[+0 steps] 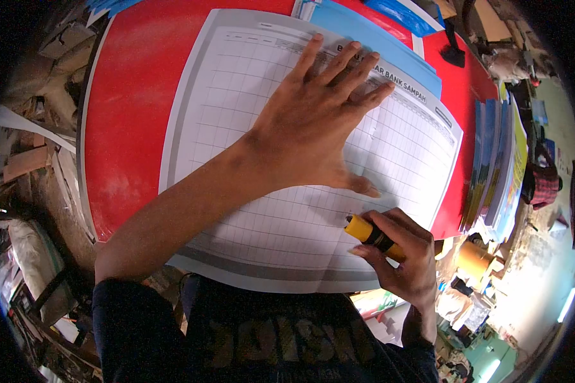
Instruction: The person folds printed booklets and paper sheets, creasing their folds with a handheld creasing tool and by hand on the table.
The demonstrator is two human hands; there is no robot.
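A large printed sheet (249,108) with a ruled grid and a grey border lies across the red tabletop. My left hand (319,121) rests on it palm down, fingers spread over the printed heading and thumb pointing toward the right side. Close to my body, my right hand (406,252) grips a stubby yellow tool with a black band (363,230). Its dark tip points left, close over the sheet near a faint crease; the exact kind of tool I cannot tell.
Blue-covered sheets (364,32) stick out beyond the far edge of the printed sheet. Several stacked booklets (498,159) stand at the right edge of the red table (128,96). Wood pieces (29,163) clutter the left side. Farther right is a person in a checked shirt (544,185).
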